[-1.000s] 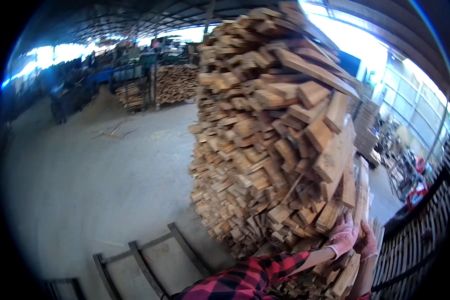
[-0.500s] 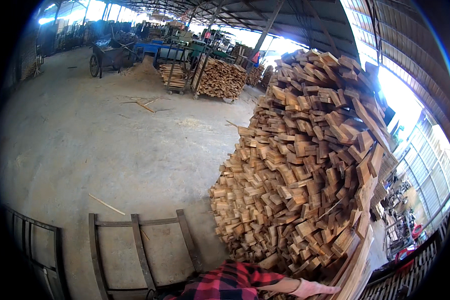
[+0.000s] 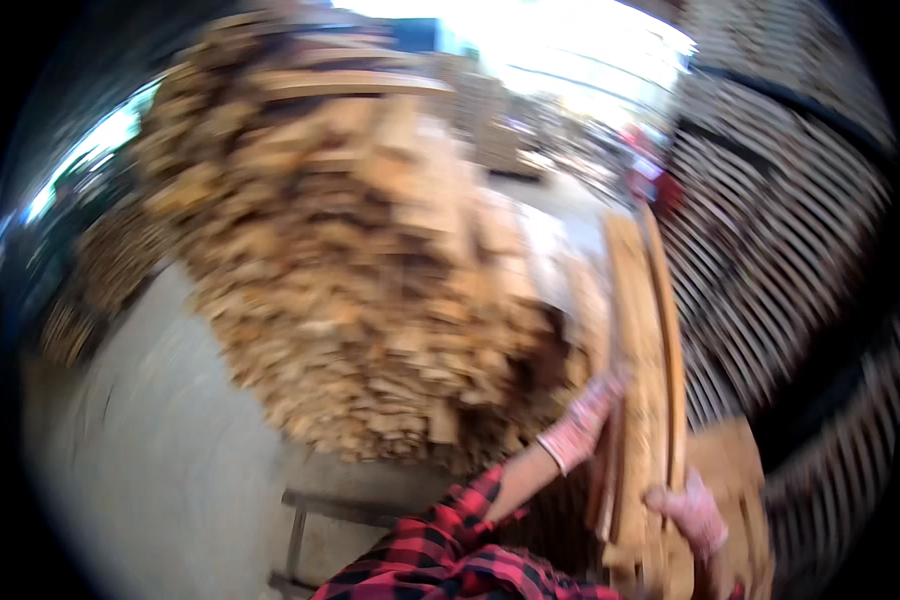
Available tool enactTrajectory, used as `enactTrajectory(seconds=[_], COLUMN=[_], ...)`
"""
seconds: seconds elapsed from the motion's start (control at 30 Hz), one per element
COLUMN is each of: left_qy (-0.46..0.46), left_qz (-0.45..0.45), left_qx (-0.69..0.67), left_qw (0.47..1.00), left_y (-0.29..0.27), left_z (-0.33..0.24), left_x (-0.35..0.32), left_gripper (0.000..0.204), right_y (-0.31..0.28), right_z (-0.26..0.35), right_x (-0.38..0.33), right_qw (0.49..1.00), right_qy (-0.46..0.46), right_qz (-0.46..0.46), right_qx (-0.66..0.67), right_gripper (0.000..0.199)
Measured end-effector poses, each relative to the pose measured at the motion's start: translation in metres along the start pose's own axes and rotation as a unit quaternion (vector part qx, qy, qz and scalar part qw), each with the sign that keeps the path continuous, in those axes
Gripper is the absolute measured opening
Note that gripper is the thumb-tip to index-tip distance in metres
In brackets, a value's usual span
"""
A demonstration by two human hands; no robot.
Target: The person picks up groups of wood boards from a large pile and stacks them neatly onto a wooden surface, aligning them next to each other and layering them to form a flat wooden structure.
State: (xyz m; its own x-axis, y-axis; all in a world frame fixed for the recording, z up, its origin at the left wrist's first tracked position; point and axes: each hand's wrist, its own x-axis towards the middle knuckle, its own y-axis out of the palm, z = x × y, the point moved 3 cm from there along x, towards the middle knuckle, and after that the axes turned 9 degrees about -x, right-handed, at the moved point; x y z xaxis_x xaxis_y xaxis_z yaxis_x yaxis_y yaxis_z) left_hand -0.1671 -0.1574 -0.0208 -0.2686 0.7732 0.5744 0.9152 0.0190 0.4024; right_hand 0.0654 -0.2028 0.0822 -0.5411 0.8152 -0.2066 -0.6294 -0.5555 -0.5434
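Several long wooden planks [image 3: 638, 380] stand together in a narrow bundle on the right, running away from me. Along their left side, my left hand [image 3: 582, 425], in a pale pinkish glove, is closed against the edge, its fingertips partly hidden and blurred. My right hand [image 3: 692, 512], gloved alike, wraps the right side nearer to me, with the thumb over the top face. More pale wood [image 3: 738, 462] lies just beyond the right hand. To the left rises a big stack of cut wooden boards [image 3: 370, 300], ends facing out, smeared by motion.
Tall slatted stacks of wood strips [image 3: 770, 230] line the right side. A dark metal frame [image 3: 335, 505] stands low by the big stack's base. Concrete floor [image 3: 150, 400] stretches along the left, with another wood stack [image 3: 110, 260] farther off.
My view has swung to the right, so the big stack now sits left of centre. Before, one gloved hand showed at the planks by the lower edge; now both hands hold them.
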Motion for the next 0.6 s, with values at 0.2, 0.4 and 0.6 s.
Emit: enactTrajectory(seconds=[0.2, 0.4, 0.6], left_qy=[-0.291, -0.245, -0.358], left_qz=[0.099, 0.373, 0.403], left_qx=[-0.393, -0.270, -0.201], left_qw=[0.867, 0.853, 0.818], left_y=[0.119, 0.215, 0.277], left_z=[0.005, 0.056, 0.089], left_x=[0.079, 0.101, 0.081], left_gripper=[0.096, 0.117, 0.081], right_y=[-0.066, -0.145, -0.136], right_z=[-0.033, -0.039, -0.150], right_x=[-0.028, -0.007, -0.028], right_qw=[0.972, 0.878, 0.833], right_qy=[-0.093, -0.230, -0.193], right_qz=[-0.197, -0.388, -0.415], right_qx=[-0.088, 0.160, 0.309], right_gripper=[0.132, 0.147, 0.079])
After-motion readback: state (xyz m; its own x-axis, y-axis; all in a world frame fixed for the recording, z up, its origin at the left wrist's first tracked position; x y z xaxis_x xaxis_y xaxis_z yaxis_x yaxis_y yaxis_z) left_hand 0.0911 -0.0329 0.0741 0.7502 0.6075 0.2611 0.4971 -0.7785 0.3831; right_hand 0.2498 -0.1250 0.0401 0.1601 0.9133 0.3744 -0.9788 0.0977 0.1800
